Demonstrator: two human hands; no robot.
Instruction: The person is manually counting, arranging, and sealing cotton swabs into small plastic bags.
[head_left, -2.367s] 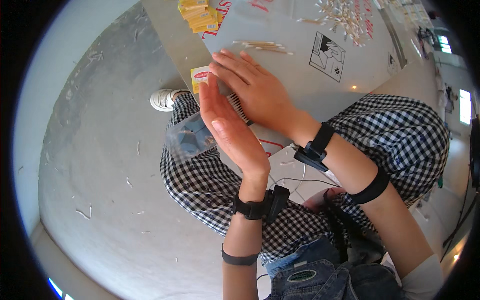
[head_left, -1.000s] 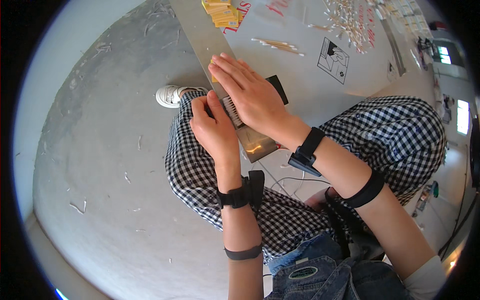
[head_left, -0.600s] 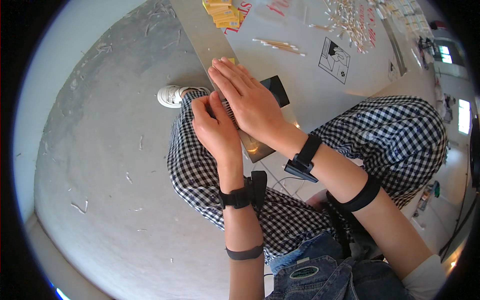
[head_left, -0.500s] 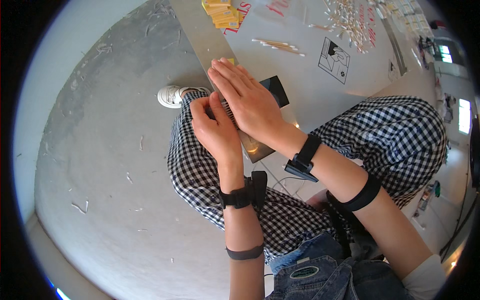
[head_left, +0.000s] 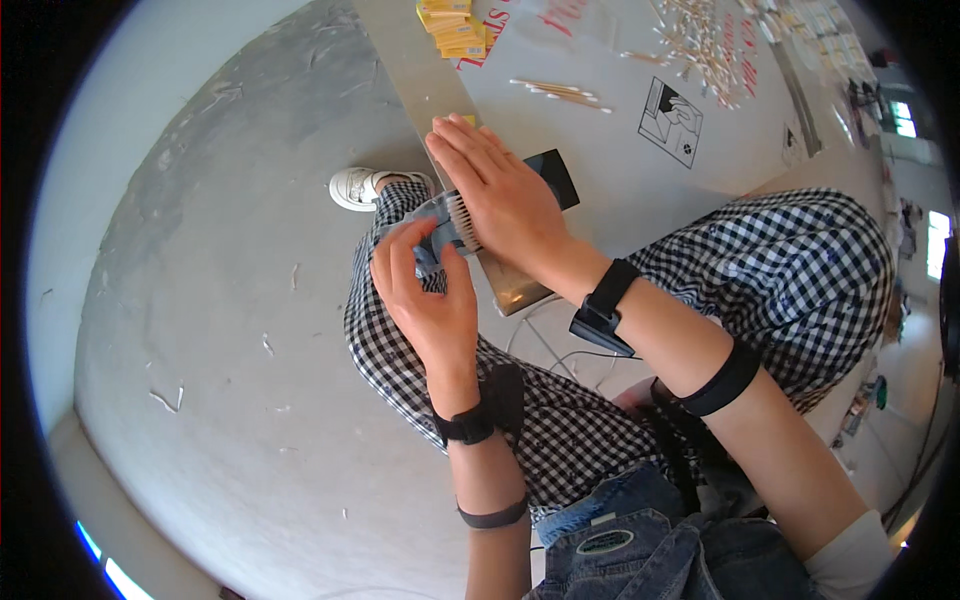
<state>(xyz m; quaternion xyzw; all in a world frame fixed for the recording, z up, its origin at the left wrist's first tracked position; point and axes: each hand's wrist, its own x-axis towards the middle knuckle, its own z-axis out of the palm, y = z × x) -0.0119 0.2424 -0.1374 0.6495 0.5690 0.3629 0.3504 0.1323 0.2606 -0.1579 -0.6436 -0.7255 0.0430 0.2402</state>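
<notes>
My left hand has its fingers and thumb around a clear plastic packet at the table's near left edge. A row of cotton swabs shows at the packet's right end, tips towards my other palm. My right hand is held flat, fingers stretched out and side by side, right against those tips. It hides part of the swabs and of the table edge. Behind it lies a flat black object, partly covered. A bit of something yellow peeps out past my right fingertips.
On the grey table lie a few loose swabs, a large swab pile and stacked yellow packs. Clear plastic containers stand farther right. My knees in checked trousers flank the table corner. White scraps litter the floor.
My left hand has moved down and left, its fingers spreading more over the packet, so the packet and swab row now show. My right hand stays almost in place.
</notes>
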